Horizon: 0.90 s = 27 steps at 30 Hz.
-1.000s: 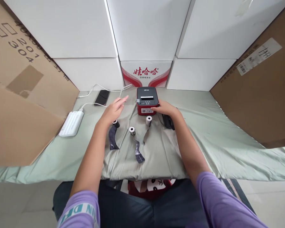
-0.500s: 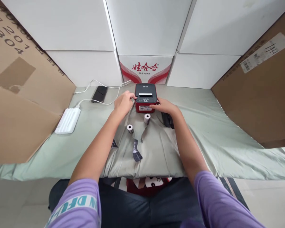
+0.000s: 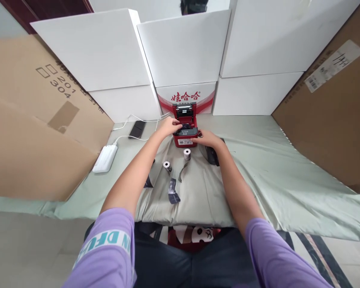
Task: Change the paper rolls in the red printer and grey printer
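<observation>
A small red and black printer (image 3: 185,138) stands on the green cloth with its lid (image 3: 185,111) swung up. My left hand (image 3: 169,127) rests on the printer's top left, its fingers curled over the open compartment. On the printer's right side lies my right hand (image 3: 209,138), fingers closed against the body. Two small paper rolls, one (image 3: 187,154) just in front of the printer and one (image 3: 167,165) to its left, lie on the cloth with dark strips (image 3: 173,193) trailing from them. Another dark strip (image 3: 148,183) shows partly behind my left forearm.
White boxes (image 3: 186,52) and a red-printed carton (image 3: 184,96) wall the back. Brown cardboard (image 3: 33,132) leans at left and right. A white power bank (image 3: 105,158), its cable and a black phone (image 3: 137,129) lie at left. A black object (image 3: 213,155) sits under my right wrist.
The printer's lid has gone from closed to raised. My left hand left the leftmost roll, reached the printer's left edge, then moved onto its top. The right hand stayed on the printer.
</observation>
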Each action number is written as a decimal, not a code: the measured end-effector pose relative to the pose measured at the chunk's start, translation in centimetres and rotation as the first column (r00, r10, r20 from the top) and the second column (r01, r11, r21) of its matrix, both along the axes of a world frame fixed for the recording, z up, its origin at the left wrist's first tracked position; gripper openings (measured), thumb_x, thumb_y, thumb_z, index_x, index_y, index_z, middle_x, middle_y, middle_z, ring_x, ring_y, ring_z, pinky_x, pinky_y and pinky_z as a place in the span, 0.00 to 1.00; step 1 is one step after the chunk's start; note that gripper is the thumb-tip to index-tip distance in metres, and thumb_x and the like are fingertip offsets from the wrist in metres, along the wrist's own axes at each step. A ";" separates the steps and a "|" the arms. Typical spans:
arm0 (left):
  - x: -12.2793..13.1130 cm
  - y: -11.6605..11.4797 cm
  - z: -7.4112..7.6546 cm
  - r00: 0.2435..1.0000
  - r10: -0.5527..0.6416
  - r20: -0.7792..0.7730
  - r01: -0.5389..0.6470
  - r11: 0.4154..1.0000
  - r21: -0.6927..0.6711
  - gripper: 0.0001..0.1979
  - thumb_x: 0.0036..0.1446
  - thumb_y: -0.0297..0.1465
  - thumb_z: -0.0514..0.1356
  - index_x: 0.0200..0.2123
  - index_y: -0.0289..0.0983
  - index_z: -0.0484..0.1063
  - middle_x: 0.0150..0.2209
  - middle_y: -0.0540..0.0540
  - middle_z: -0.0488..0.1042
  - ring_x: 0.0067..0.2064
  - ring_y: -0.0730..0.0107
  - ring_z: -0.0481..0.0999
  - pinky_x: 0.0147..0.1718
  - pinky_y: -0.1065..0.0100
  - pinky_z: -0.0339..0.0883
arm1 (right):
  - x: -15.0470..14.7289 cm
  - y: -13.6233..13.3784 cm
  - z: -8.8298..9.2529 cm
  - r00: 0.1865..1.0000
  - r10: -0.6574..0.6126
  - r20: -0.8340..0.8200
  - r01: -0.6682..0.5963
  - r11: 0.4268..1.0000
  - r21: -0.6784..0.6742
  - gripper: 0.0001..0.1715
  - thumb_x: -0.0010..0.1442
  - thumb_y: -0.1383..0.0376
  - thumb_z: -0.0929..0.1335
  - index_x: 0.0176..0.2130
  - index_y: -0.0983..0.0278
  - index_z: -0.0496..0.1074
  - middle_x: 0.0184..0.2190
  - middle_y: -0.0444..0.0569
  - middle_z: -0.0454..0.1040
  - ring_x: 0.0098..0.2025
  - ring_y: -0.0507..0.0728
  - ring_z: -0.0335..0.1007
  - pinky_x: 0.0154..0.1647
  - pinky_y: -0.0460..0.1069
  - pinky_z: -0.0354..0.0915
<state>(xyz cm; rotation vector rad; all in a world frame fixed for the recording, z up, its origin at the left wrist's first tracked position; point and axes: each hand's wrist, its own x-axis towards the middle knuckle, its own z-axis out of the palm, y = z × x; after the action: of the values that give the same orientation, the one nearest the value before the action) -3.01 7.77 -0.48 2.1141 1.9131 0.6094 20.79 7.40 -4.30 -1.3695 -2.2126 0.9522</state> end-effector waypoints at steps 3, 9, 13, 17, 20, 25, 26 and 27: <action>0.9 1.3 0.1 0.999 -0.051 0.004 0.051 0.996 -0.077 0.12 0.54 0.38 0.66 0.39 0.40 0.84 0.34 0.46 0.80 0.37 0.61 0.77 0.41 0.63 0.68 | 0.2 0.1 -0.2 0.995 0.001 -0.096 0.003 0.999 0.043 0.44 0.53 0.51 0.76 0.62 0.66 0.68 0.59 0.59 0.75 0.58 0.70 0.73 0.61 0.62 0.67; 1.2 0.2 0.6 0.981 -0.023 -0.192 0.072 0.964 0.255 0.08 0.56 0.36 0.65 0.38 0.42 0.84 0.55 0.40 0.73 0.59 0.47 0.68 0.55 0.51 0.66 | 0.1 0.4 -0.5 0.931 0.130 -0.342 -0.068 0.980 0.187 0.51 0.51 0.55 0.76 0.68 0.65 0.60 0.66 0.59 0.67 0.66 0.68 0.65 0.67 0.61 0.61; 1.2 0.3 1.1 0.965 -0.058 -0.255 0.128 0.955 0.266 0.07 0.56 0.33 0.65 0.38 0.42 0.82 0.72 0.46 0.55 0.72 0.41 0.48 0.66 0.41 0.51 | -0.2 0.9 -1.2 0.914 0.177 -0.366 -0.098 0.970 0.223 0.49 0.52 0.53 0.76 0.67 0.66 0.62 0.64 0.59 0.70 0.64 0.68 0.67 0.65 0.61 0.62; 1.4 1.6 1.4 0.964 -0.093 -0.250 0.126 0.985 0.119 0.07 0.55 0.32 0.64 0.38 0.40 0.80 0.74 0.43 0.50 0.75 0.38 0.42 0.68 0.36 0.42 | -0.1 1.2 -1.7 0.928 0.161 -0.337 -0.085 0.970 0.228 0.49 0.53 0.51 0.75 0.66 0.66 0.63 0.63 0.59 0.70 0.63 0.70 0.67 0.64 0.62 0.62; 1.7 2.0 1.5 0.962 -0.100 -0.256 0.141 0.979 0.144 0.07 0.54 0.32 0.63 0.37 0.38 0.79 0.71 0.38 0.56 0.72 0.40 0.51 0.69 0.37 0.39 | -0.1 1.4 -1.9 0.926 0.173 -0.336 -0.094 0.967 0.237 0.50 0.53 0.51 0.76 0.67 0.66 0.62 0.63 0.59 0.70 0.63 0.69 0.68 0.64 0.62 0.63; 1.8 1.2 1.8 0.947 -0.103 -0.304 0.175 0.960 0.219 0.08 0.54 0.33 0.63 0.36 0.39 0.80 0.63 0.37 0.63 0.65 0.43 0.62 0.67 0.41 0.46 | -0.1 1.2 -1.3 0.927 0.165 -0.337 -0.088 0.969 0.232 0.51 0.52 0.49 0.76 0.67 0.67 0.62 0.66 0.61 0.67 0.66 0.71 0.63 0.67 0.63 0.60; 1.9 0.9 1.9 0.941 -0.104 -0.323 0.184 0.956 0.228 0.08 0.54 0.34 0.63 0.37 0.40 0.80 0.62 0.38 0.64 0.64 0.43 0.63 0.65 0.41 0.49 | -0.1 1.1 -1.2 0.927 0.147 -0.345 -0.073 0.973 0.218 0.52 0.53 0.49 0.75 0.67 0.67 0.61 0.66 0.61 0.66 0.67 0.71 0.63 0.68 0.64 0.59; 1.8 0.5 2.0 0.933 -0.106 -0.343 0.194 0.953 0.234 0.08 0.54 0.34 0.63 0.37 0.40 0.80 0.61 0.38 0.65 0.63 0.42 0.63 0.63 0.42 0.52 | -0.2 1.1 -1.1 0.927 0.125 -0.355 -0.056 0.978 0.200 0.52 0.53 0.48 0.75 0.68 0.67 0.60 0.67 0.61 0.65 0.68 0.71 0.62 0.68 0.64 0.59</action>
<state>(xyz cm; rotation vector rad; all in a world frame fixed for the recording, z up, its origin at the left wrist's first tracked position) -1.16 8.31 1.50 2.6505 1.8876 0.5332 20.61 8.47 -5.40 -0.9255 -2.0315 0.9185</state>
